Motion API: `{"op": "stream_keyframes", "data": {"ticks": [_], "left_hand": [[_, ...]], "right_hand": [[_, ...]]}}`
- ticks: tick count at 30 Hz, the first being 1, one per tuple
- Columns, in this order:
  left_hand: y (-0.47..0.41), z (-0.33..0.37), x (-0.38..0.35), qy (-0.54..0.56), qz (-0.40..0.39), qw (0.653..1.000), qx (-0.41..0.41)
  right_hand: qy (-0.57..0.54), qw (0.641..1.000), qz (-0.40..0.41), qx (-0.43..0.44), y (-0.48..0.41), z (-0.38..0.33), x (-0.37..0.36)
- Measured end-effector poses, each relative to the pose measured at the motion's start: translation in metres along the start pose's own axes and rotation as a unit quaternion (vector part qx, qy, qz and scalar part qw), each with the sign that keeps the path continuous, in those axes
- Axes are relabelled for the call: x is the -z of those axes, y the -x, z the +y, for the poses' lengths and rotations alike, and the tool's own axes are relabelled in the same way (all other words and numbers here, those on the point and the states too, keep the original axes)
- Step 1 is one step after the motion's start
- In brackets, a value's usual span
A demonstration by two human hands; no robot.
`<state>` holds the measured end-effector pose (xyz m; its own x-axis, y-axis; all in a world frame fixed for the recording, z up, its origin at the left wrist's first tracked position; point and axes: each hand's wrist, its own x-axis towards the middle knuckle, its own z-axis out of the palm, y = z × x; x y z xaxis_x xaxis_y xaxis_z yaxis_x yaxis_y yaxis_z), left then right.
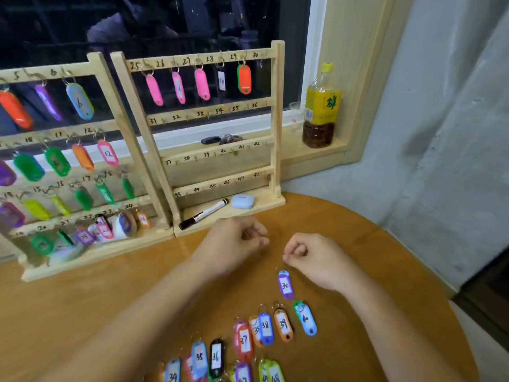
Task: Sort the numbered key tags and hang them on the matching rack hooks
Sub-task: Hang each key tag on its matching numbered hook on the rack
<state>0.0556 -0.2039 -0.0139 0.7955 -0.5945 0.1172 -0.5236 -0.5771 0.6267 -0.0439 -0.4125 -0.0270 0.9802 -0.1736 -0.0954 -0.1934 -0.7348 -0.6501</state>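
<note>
Carefully now: your right hand (316, 257) pinches the ring of the purple plastic tag numbered 30 (285, 285), which dangles below your fingertips (288, 257); a swing could slip it free. Your left hand (237, 241) curls, seemingly empty.

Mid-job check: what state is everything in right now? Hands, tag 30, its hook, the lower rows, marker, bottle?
Right hand: pinches the ring of tag 30.
Tag 30: hangs from that pinch, number facing up.
Left hand: fingers curled, nothing seen in it.
Hook 30: empty.
Lower rows: hooks 31 to 48 all empty.
Marker: capped, lying flat.
Bottle: capped, upright, partly full.
</note>
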Motion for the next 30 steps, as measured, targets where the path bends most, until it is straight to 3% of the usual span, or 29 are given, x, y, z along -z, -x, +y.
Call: {"op": "stream_keyframes", "data": {"ticks": [5, 13, 21, 30], "left_hand": [[0.011, -0.011, -0.032, 0.044, -0.067, 0.996, 0.037], [0.018, -0.019, -0.041, 0.061, -0.113, 0.992, 0.015], [0.017, -0.015, -0.046, 0.056, -0.098, 0.993, 0.026], [0.015, -0.013, -0.055, 0.052, -0.05, 0.996, 0.043]], "right_hand": [[0.004, 0.998, -0.065, 0.004, 0.006, 0.006, -0.004], [0.056, 0.996, -0.054, 0.047, 0.009, 0.011, -0.01], [0.033, 0.998, 0.003, 0.048, 0.004, 0.014, -0.022], [0.014, 0.999, 0.006, 0.047, -0.003, 0.018, -0.029]]}}
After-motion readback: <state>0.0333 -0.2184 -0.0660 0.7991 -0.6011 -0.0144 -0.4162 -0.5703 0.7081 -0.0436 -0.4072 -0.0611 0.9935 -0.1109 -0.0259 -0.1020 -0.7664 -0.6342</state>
